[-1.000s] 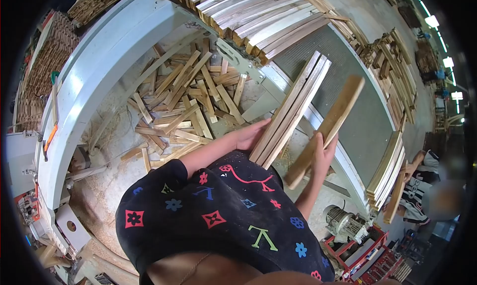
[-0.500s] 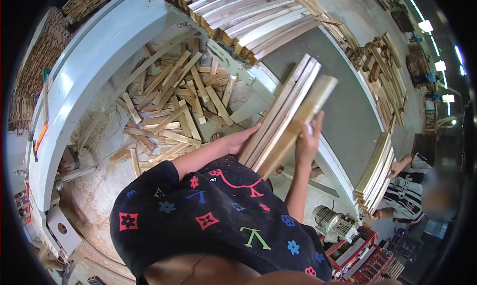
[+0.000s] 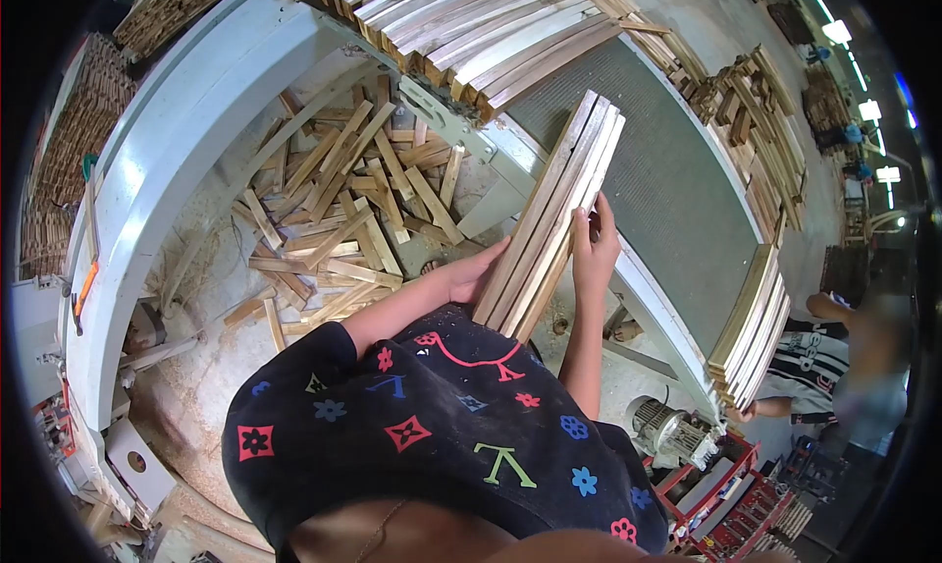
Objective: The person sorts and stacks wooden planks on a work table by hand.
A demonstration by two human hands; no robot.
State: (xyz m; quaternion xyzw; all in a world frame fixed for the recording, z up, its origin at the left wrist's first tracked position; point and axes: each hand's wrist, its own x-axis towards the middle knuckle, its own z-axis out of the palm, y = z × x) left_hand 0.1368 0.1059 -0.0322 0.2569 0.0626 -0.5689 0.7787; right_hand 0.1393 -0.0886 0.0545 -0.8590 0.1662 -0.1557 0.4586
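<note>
I hold a bundle of long wooden slats (image 3: 549, 210) tilted against my body, its far end over the grey conveyor belt (image 3: 667, 180). My left hand (image 3: 471, 273) supports the bundle from its left side near the lower end. My right hand (image 3: 594, 239) presses flat against the bundle's right side, holding the outermost slat onto the stack. My black patterned shirt (image 3: 432, 426) fills the lower view.
A heap of short wood offcuts (image 3: 343, 210) lies on the sawdust floor inside the pale machine frame (image 3: 186, 121). More slats (image 3: 471, 33) rest at the belt's far end. A stack of slats (image 3: 751, 332) sits at the right, beside another person (image 3: 834, 367). An electric motor (image 3: 672, 430) stands below.
My right hand brought a single slat in from the right and pressed it against the bundle; now the bundle is held together between both hands.
</note>
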